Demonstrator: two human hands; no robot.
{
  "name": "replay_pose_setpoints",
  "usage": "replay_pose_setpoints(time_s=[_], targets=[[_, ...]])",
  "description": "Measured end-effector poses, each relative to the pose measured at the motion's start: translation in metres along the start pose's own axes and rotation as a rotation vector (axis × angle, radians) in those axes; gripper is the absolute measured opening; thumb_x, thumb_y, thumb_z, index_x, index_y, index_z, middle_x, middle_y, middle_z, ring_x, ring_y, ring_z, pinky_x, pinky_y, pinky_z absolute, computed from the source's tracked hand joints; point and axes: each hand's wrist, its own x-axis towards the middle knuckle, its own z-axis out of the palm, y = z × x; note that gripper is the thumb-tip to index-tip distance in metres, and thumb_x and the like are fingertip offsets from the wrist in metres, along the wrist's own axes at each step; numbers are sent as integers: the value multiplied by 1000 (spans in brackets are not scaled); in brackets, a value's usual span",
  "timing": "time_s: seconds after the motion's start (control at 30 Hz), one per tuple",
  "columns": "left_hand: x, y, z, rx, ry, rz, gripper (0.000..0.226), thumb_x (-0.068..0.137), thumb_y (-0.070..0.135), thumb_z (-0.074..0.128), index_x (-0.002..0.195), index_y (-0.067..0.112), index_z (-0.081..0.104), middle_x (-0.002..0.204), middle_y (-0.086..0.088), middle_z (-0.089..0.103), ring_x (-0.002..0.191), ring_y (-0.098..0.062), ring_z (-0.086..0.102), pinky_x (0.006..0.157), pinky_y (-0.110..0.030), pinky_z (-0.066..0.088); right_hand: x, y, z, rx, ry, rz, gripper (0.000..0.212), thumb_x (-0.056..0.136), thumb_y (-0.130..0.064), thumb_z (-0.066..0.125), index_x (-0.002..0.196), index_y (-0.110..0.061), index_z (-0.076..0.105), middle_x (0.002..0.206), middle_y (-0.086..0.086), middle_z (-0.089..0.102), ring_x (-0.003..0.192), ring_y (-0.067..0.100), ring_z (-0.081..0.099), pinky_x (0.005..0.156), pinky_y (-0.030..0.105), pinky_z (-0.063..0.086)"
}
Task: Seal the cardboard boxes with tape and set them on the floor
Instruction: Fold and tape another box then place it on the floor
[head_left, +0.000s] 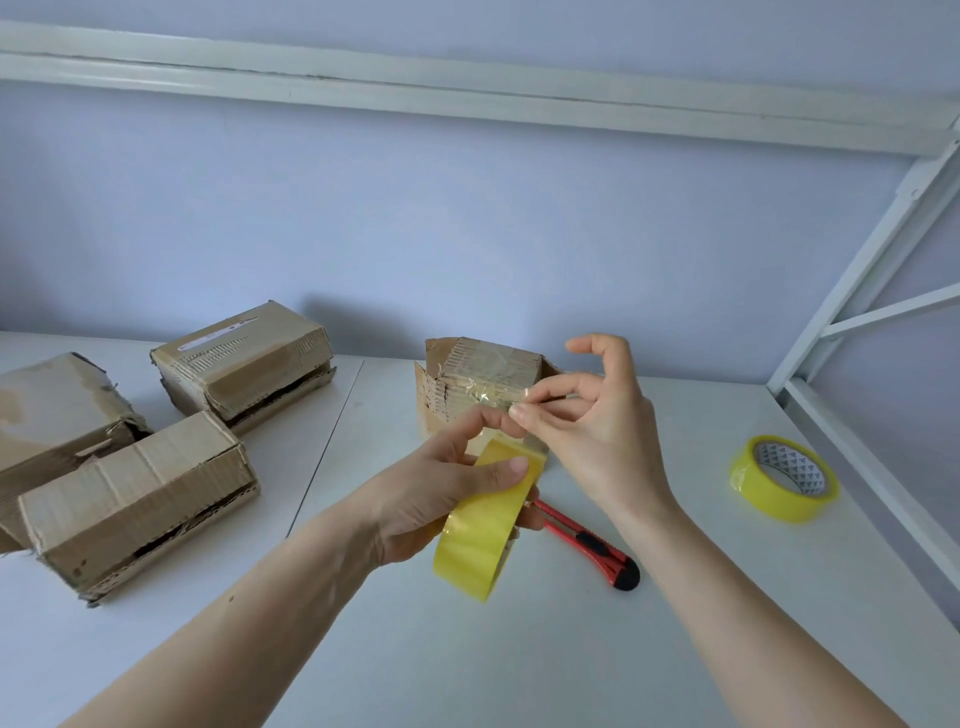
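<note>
Nearest the camera, 2 bare forearms reach over the white bench, and the left hand grips a yellow tape roll around its rim, thumb on the outer face and fingers underneath. Going from the left edge, 3 worn cardboard boxes sit together on the bench: a torn box at the far left, a long box in front of it with its side seam gaping, and a labelled box behind, also gaping along 1 edge. None of these looks freshly sealed, and none is on the floor yet. Past the bench seam, a small box stands behind the hands, with crinkled clear tape on its near face. Just above the roll, the right hand pinches the loose tape end between thumb and forefinger, the other fingers curled up and free. Under the hands lies a red utility knife, and further right a second tape roll rests on the bench near the white metal frame. The step in hand seems to be freeing the tape's leading edge. The next move probably calls for drawing out a strip long enough to span a seam while keeping it from folding on itself, then pressing it onto a box.
</note>
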Motion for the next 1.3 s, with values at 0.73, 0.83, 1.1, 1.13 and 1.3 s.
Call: replay_pose_setpoints(time_s=[0.73, 0.83, 1.1, 1.13, 1.3], targets=[[32, -18, 28, 123, 98, -45, 46, 75, 17, 82, 112, 18, 55, 105, -25, 69, 99, -48, 70, 97, -65, 49, 12, 27, -58, -156, -104, -43, 9, 96, -28, 65, 87, -25, 64, 88, -17, 69, 90, -5, 62, 76, 10, 44], [34, -21, 32, 109, 63, -14, 42, 81, 16, 81, 114, 16, 55, 101, -23, 68, 96, -43, 71, 98, -65, 47, 12, 31, -54, -254, -327, 80, 13, 85, -36, 77, 85, -27, 68, 82, -13, 71, 77, -6, 63, 69, 9, 45], [42, -16, 36, 263, 98, 27, 34, 90, 7, 73, 116, 11, 51, 105, -22, 70, 89, -29, 75, 85, -45, 58, 17, 26, -57, -270, -303, 70, 23, 72, -23, 90, 91, -18, 79, 67, -9, 73, 63, -8, 63, 60, 5, 42], [43, -16, 37, 275, 113, 22, 33, 89, 7, 74, 114, 12, 52, 106, -22, 70, 88, -29, 75, 85, -46, 58, 17, 24, -57, -293, -307, 44, 21, 73, -22, 89, 91, -17, 79, 68, -8, 73, 64, -8, 63, 60, 4, 42], [49, -11, 38, 291, 125, -12, 37, 87, 6, 77, 112, 13, 51, 106, -21, 73, 95, -33, 75, 75, -39, 59, 17, 20, -54, -386, -318, -45, 22, 81, -21, 83, 103, -20, 79, 72, -12, 72, 72, -6, 61, 63, 8, 43]])
